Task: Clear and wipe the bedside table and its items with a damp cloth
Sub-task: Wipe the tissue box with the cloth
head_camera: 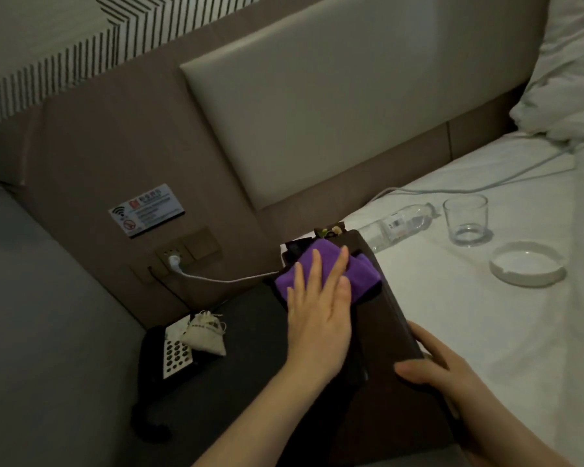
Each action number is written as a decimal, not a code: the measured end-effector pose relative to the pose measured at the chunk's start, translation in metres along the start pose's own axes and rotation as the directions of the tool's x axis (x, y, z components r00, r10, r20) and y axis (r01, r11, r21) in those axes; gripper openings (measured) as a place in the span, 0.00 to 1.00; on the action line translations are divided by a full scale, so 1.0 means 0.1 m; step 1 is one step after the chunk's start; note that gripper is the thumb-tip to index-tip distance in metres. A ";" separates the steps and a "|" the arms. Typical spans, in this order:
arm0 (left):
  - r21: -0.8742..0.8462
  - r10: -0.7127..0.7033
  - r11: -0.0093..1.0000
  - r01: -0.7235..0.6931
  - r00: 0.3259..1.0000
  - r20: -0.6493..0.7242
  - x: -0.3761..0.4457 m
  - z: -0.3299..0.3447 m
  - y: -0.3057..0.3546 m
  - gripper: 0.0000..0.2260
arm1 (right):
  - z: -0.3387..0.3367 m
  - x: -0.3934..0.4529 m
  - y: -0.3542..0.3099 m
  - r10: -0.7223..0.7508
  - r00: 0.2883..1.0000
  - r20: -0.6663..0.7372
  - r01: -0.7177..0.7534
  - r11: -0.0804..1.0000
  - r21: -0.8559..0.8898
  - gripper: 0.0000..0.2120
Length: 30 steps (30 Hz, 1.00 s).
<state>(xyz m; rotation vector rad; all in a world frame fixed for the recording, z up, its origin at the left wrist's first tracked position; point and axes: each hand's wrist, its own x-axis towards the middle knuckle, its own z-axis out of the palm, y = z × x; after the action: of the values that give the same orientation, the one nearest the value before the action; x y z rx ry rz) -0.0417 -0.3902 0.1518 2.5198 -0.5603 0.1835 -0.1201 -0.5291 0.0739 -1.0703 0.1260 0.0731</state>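
The left hand lies flat with fingers straight and together, pressing a purple cloth onto the far end of a dark brown tray. The right hand grips the near right edge of the tray, thumb on top and fingers curled round the rim. The cloth is bunched and folded, with most of it showing beyond the fingertips. The tray is held tilted over the bedside table, a dark surface below and left of the left hand. On the table, to the left of the left wrist, stand a black telephone and a small cloth pouch resting on it. Right of the grip, on the white bed sheet, lie a plastic bottle on its side, an upright glass and a round ashtray. Beyond the cloth, a white plug sits in a wall socket below a small sign on the padded headboard.
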 end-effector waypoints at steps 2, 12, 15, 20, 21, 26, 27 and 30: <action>0.114 -0.018 0.993 0.018 1.000 0.002 0.16 -0.01 -0.07 0.16 | 0.02 0.00 0.01 0.009 1.000 0.007 -0.009 1.000 -0.001 0.51; 0.355 0.023 0.928 -0.114 0.968 0.250 0.44 -0.01 0.09 0.22 | 0.03 0.03 0.10 0.046 0.999 -0.010 -0.044 0.988 0.149 0.44; 0.208 0.176 0.941 -0.268 0.910 0.375 0.10 0.17 0.24 0.22 | -0.01 0.07 0.10 0.009 0.998 -0.063 0.002 0.983 0.184 0.39; 0.192 0.138 0.949 -0.249 0.879 0.456 0.10 0.10 0.28 0.20 | 0.00 0.05 0.10 0.023 1.000 -0.007 -0.022 0.980 0.199 0.36; 0.231 0.131 0.939 -0.256 0.885 0.446 0.16 0.09 0.27 0.20 | -0.01 0.05 0.11 0.035 0.999 0.000 -0.034 0.984 0.174 0.39; 0.330 0.037 0.928 -0.174 0.923 0.384 0.59 0.02 0.19 0.21 | 0.01 0.02 0.10 0.049 0.997 0.057 -0.058 0.985 0.162 0.41; 0.356 0.009 0.922 -0.150 0.929 0.369 0.69 0.00 0.17 0.21 | 0.01 0.01 0.10 0.053 0.995 0.084 -0.068 0.981 0.183 0.42; 0.369 -0.030 0.927 -0.065 0.969 0.246 0.85 -0.07 0.07 0.21 | 0.00 -0.01 0.08 0.034 0.993 0.110 -0.056 0.976 0.209 0.37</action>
<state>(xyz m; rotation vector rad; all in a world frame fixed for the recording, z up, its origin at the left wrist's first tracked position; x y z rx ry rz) 0.0322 -0.4217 0.1811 2.9361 -0.7032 -0.0249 -0.1219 -0.5252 0.0669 -0.8490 0.0610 0.1540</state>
